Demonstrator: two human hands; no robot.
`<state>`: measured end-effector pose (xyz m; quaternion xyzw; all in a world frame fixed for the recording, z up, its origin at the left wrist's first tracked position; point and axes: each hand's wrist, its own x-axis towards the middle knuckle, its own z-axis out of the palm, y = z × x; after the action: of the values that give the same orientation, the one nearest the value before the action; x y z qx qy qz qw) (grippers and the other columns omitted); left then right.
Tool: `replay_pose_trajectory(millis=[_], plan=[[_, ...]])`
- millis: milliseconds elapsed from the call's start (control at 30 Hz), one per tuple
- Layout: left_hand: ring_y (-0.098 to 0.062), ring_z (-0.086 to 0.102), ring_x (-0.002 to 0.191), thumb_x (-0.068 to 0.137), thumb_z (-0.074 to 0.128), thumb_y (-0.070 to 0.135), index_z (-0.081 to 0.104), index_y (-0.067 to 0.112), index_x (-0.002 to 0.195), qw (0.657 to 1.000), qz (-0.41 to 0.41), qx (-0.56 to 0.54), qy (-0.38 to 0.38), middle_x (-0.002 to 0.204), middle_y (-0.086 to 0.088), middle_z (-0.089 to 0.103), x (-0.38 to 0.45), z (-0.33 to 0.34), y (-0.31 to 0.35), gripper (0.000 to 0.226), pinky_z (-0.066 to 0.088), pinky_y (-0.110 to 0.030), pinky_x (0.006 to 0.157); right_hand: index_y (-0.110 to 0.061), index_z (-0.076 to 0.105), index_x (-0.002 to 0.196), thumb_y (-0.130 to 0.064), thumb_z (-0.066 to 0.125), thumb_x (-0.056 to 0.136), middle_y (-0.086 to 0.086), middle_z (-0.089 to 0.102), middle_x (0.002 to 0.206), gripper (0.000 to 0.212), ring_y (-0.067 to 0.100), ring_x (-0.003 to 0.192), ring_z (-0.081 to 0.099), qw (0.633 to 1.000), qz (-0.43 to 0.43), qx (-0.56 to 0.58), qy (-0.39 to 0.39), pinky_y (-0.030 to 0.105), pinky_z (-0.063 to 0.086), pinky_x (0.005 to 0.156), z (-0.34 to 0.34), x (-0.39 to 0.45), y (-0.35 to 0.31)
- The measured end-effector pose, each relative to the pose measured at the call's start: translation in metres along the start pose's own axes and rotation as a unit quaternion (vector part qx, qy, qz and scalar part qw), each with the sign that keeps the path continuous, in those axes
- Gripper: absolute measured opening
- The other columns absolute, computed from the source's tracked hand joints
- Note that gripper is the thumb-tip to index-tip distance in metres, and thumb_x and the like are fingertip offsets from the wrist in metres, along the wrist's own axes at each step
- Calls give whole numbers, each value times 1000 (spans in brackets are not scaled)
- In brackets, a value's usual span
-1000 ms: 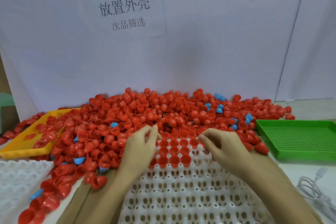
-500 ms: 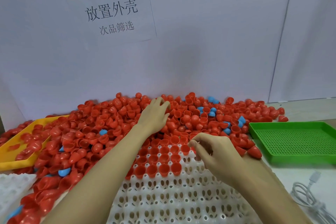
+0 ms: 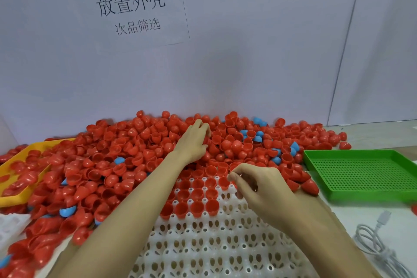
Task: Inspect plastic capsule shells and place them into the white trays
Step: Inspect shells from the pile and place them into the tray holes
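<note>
White tray (image 3: 214, 244) holds red shells (image 3: 196, 196); both hands' grips cannot be told.

Left hand (image 3: 194, 142) reaching into red shell pile (image 3: 126, 153); right hand (image 3: 259, 185) fingers curled over white tray (image 3: 203, 244).

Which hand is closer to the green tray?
Right. The right hand hovers over the white tray, just left of the green tray. The left hand reaches farther away into the red pile.
</note>
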<state>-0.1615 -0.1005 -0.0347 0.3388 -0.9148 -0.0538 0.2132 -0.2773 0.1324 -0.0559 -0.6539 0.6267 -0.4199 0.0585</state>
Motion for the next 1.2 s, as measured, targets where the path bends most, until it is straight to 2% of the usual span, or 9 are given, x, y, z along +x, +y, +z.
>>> replay_pose_trajectory(millis=[133,233,300,433,567,767,867,967,1200], plan=[[-17,53,98,89,68,-1,59,11,100,993,41,-49,102,106,1,55,-17,-10,-9,18,51,-38,90,-41,66,93,-32,61,106,-17,70,72,17,6,62,67,1000,2,-5,-8,15,48,60,-1,0,0],[-13,59,100,90,74,2,62,13,108,980,0,-145,140,108,3,59,-38,-21,-8,24,53,-32,92,-42,67,93,-31,61,106,-18,71,74,18,8,60,67,1000,8,1,-3,14,48,59,0,-1,1],[-9,63,101,89,79,6,63,18,109,955,-36,-242,169,108,4,65,-61,-27,0,29,56,-25,86,-38,70,93,-30,61,106,-17,72,74,17,8,60,68,1000,15,15,6,13,48,58,-1,0,1],[-9,70,107,89,83,14,65,32,109,898,-58,-407,158,108,11,69,-126,-31,32,33,58,-19,88,-37,72,96,-29,61,106,-16,72,75,17,9,60,69,999,24,32,18,17,52,57,0,0,-1],[-16,71,109,87,85,11,67,28,110,858,-70,-485,150,112,7,69,-173,-32,56,34,57,-21,90,-39,71,104,-29,61,106,-9,75,80,14,15,57,71,994,27,101,5,29,60,57,2,-1,-8],[-13,75,101,88,82,7,68,23,109,836,-63,-529,128,107,7,74,-192,-40,67,30,60,-20,82,-36,75,108,-29,63,105,0,75,88,14,23,64,75,981,26,182,-59,21,55,56,0,0,-21],[-18,76,101,89,80,17,69,22,107,829,-73,-534,149,107,4,74,-192,-40,66,22,60,-23,84,-33,75,110,-34,62,105,3,75,92,13,26,66,76,971,36,221,-80,25,54,50,-3,0,-27],[-20,78,96,94,74,15,71,14,105,818,-79,-545,166,104,-1,75,-192,-38,64,12,60,-21,83,-32,72,116,-37,69,101,3,77,96,16,26,70,77,964,44,238,-105,29,55,50,-3,-1,-33],[-28,80,82,101,67,26,72,23,110,817,-83,-548,156,97,-8,78,-192,-40,62,11,64,-29,76,-25,72,106,-34,67,101,1,78,91,11,23,68,76,969,71,217,-94,28,53,49,-1,-2,-40]])
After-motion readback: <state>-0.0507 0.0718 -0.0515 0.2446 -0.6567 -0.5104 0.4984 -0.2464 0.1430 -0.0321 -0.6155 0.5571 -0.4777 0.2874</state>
